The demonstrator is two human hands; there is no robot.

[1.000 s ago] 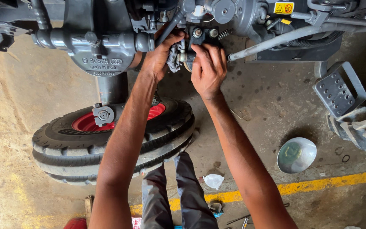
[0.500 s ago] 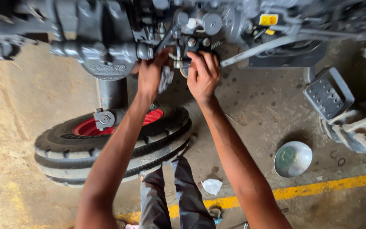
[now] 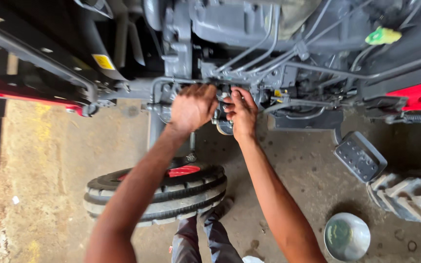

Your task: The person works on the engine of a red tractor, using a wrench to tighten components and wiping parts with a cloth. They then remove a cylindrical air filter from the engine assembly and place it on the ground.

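1. Gripwise, I see my left hand (image 3: 193, 108) curled over a small grey fitting (image 3: 219, 116) on the tractor engine block (image 3: 249, 29); whether its grip is truly closed on it I cannot tell, since the back of the hand hides the fingers.
2. Just beside it, my right hand (image 3: 242, 113) lies against the same fitting, fingers bent and touching it; its grip is also unclear.
3. Below my arms a small ribbed front tyre (image 3: 157, 195) with a red hub lies flat on the concrete floor (image 3: 49, 160).
4. Further right hangs a studded foot pedal (image 3: 360, 157).
5. Near the lower right corner sits a round metal bowl (image 3: 347, 237), beside a large lugged tyre (image 3: 412, 197).
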